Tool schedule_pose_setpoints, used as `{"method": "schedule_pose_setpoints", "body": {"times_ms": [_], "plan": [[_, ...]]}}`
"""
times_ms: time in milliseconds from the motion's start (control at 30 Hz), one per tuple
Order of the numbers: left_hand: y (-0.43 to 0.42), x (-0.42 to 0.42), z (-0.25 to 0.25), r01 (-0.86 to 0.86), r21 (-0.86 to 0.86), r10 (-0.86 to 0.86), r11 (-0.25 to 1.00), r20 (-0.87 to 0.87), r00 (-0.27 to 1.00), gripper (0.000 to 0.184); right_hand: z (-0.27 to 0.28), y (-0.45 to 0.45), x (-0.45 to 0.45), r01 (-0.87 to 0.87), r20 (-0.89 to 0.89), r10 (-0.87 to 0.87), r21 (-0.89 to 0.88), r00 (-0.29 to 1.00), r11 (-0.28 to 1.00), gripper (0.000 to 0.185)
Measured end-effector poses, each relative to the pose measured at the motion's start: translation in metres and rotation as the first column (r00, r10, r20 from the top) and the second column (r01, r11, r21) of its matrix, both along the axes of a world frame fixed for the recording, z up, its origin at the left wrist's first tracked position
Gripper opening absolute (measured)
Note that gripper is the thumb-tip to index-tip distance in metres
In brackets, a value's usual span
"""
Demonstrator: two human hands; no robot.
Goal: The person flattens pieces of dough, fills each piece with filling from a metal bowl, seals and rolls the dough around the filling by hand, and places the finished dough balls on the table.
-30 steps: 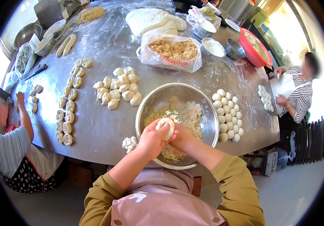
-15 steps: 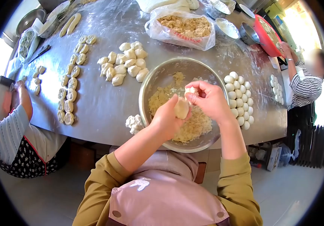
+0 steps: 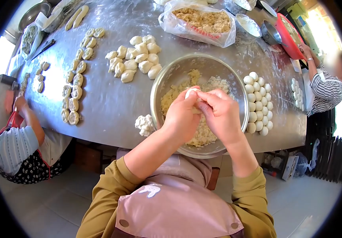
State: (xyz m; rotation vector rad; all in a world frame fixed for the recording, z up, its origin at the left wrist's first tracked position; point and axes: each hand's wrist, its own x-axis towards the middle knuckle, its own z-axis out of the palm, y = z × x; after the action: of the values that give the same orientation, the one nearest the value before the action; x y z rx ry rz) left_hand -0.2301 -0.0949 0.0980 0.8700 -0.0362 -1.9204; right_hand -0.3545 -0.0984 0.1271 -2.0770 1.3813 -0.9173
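So both hands are up over the steel bowl (image 3: 158, 89), nearly meeting, with one small piece of dough (image 3: 192, 92) tucked between them. The left hand (image 3: 181, 119) has it cupped, fingers curled round the far side and the thumb pressing near its top. The right hand (image 3: 222, 115) has thumb and fingertips bunched together right at the dough's edge, pinching. Most of the dough is hidden by the fingers, just a pale bit peeking out up top, so I can't tell its full shape.

Under the hands there's crumbly filling (image 3: 202, 137) in the bowl. Smooth white balls (image 3: 258, 104) sit in rows just beside it on the right, rough lumps (image 3: 142, 58) are bunched up past its left side, and a little knobbly heap (image 3: 144, 125) is near the rim, by the left forearm. All that's on the metal table (image 3: 111, 103).
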Motion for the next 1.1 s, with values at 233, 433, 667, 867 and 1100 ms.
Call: {"method": "schedule_pose_setpoints", "body": {"times_ms": [233,433,667,867,1100], "plan": [[-0.003,0.013,0.009,-0.052,-0.013,0.052,0.999,-0.066,0.997,0.027,0.003,-0.011,-0.021,0.148,0.113,-0.152,0.045,0.982,0.988,0.027],[0.001,0.014,0.006,-0.008,-0.044,0.008,0.999,-0.016,1.000,0.027,0.014,-0.001,-0.018,0.073,-0.055,-0.077,-0.074,0.995,0.995,0.028],[0.005,0.009,0.007,0.005,-0.087,-0.005,0.996,0.002,1.000,0.026,0.000,0.004,-0.006,0.066,-0.035,-0.071,-0.116,0.997,0.991,0.016],[-0.004,0.024,0.014,0.022,-0.030,-0.026,0.999,-0.161,0.987,0.028,-0.002,0.002,-0.031,0.164,-0.202,-0.197,-0.168,0.959,0.972,0.025],[0.001,0.019,0.031,0.190,-0.063,-0.200,0.980,-0.287,0.937,0.032,-0.004,0.010,-0.019,-0.065,-0.191,0.009,-0.289,0.982,0.955,0.077]]}}
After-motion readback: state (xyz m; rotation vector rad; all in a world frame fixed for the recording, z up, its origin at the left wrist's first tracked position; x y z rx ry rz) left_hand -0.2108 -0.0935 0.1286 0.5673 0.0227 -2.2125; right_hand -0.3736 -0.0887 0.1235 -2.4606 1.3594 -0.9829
